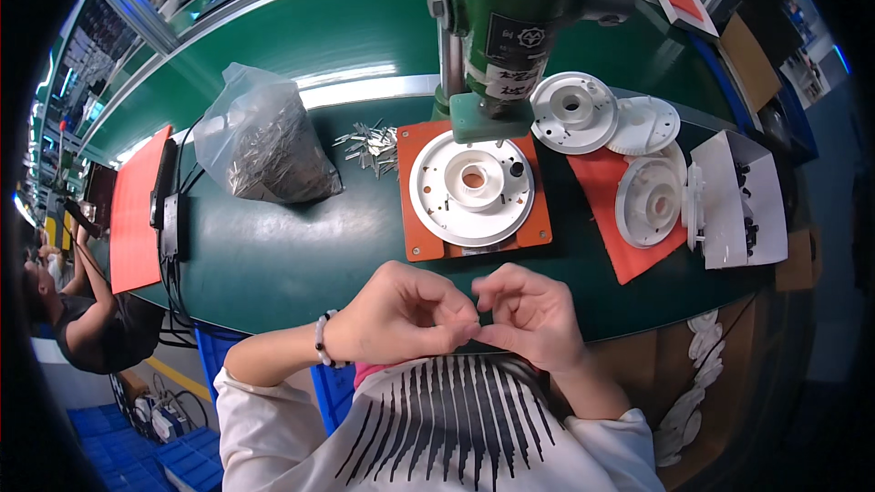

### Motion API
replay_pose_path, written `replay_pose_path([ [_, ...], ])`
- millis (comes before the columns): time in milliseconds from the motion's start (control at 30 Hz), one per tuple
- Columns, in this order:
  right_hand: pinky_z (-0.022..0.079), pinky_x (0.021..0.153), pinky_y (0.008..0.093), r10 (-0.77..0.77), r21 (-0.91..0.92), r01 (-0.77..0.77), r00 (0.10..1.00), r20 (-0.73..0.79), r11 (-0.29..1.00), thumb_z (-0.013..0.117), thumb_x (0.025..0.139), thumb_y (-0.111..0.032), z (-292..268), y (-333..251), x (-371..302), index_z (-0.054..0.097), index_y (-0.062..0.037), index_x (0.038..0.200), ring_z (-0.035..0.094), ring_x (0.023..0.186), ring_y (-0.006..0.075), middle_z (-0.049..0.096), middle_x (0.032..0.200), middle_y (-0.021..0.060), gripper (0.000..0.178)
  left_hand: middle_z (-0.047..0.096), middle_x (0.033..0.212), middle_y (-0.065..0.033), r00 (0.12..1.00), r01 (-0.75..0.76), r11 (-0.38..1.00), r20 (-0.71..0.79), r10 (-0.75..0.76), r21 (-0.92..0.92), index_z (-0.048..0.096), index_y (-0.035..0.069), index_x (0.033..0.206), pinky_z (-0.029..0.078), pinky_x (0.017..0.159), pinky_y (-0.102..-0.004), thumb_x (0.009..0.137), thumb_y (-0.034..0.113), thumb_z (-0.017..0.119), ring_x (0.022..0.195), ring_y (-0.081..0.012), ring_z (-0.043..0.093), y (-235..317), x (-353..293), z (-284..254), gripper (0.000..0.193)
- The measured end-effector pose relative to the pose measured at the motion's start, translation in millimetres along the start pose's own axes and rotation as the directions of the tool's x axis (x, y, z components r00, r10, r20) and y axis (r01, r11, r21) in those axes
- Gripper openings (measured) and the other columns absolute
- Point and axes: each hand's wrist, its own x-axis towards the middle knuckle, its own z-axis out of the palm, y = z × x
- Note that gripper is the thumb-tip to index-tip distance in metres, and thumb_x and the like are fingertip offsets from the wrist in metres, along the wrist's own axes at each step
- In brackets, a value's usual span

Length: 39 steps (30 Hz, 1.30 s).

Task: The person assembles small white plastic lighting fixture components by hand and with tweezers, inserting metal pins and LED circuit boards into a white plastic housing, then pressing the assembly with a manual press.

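Just in front of my body, my left hand and my right hand meet at thumb and fingertips. Both are closed in a pinch; whatever lies between the fingertips is too small or hidden to make out. Beyond them a round white plastic disc with a raised centre ring lies on an orange fixture plate. A small black part sits at the disc's right side. Over its far edge stands the green head of a bench press. Neither hand touches the disc.
Left of the fixture are loose thin metal pins and a clear plastic bag full of them. More white discs lie at the right, some on an orange sheet, beside a white box with black parts. Another person sits far left.
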Motion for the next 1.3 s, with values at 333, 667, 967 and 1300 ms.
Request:
replay_pose_path([
  [333,0.042,0.051,0.0184,-0.257,-0.349,0.355,0.920,0.297,0.867,0.069,0.070,0.002,-34.5,-18.6,21.1,0.065,-0.0022,0.082,0.054,0.067,0.0080,0.057,0.080,0.0044,0.013,0.063,0.072,-0.0024,0.897,0.353,0.930,0.319,-0.306,-0.101,0.065,0.000,0.089,0.046,0.052,-0.0168,0.080,0.008,0.064,0.061,-0.0055,0.059,0.9,35.5,-11.2,0.012],
  [667,0.042,0.053,0.0255,-0.439,-0.818,0.352,0.888,0.138,0.455,0.063,0.069,0.005,-83.0,-38.2,124.0,0.058,0.0004,0.074,0.053,0.059,0.0154,0.056,0.073,0.0070,0.008,0.060,0.065,-0.0072,0.815,-0.252,0.559,-0.139,0.563,0.790,0.065,0.000,0.082,0.040,0.048,-0.0217,0.068,-0.004,0.067,0.054,-0.0129,0.056,-31.6,69.9,-25.9,0.015],
  [967,0.043,0.056,0.0344,-0.305,-0.850,0.388,0.908,0.287,0.356,0.058,0.061,0.008,-81.8,-35.6,144.4,0.052,0.0034,0.065,0.054,0.066,0.0289,0.052,0.070,0.0132,0.009,0.061,0.069,-0.0060,0.786,-0.315,0.557,-0.118,0.607,0.769,0.066,0.004,0.082,0.039,0.045,-0.0219,0.068,-0.001,0.069,0.049,-0.0101,0.051,-38.6,74.6,-31.7,0.016],
  [1300,0.048,0.066,0.0383,-0.194,-0.897,0.309,0.947,0.258,0.317,0.061,0.066,0.003,-73.5,-43.6,141.2,0.061,-0.0003,0.067,0.060,0.076,0.0322,0.059,0.080,0.0152,0.003,0.061,0.069,-0.0069,0.792,-0.311,0.556,-0.113,0.600,0.771,0.066,0.003,0.083,0.042,0.047,-0.0221,0.068,-0.001,0.070,0.051,-0.0116,0.054,-39.7,74.2,-32.9,0.016],
])
